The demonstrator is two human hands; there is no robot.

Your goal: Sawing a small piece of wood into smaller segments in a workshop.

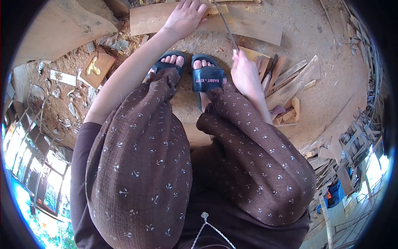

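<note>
Grey slender rod (226, 25) extends from right fingers (235, 58), passing near left fingers (202, 9).

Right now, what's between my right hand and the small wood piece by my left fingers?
The head view shows a thin metal tool running from your right hand, over ground and the long board.

Brown, white-sprigged trousers (141, 174) with gathered cuffs (162, 81) are worn; a dark sleeve (82, 166) is seen toward eight o'clock; black sandals (207, 86) toward twelve; a silver necklace (205, 215) toward six.
</note>
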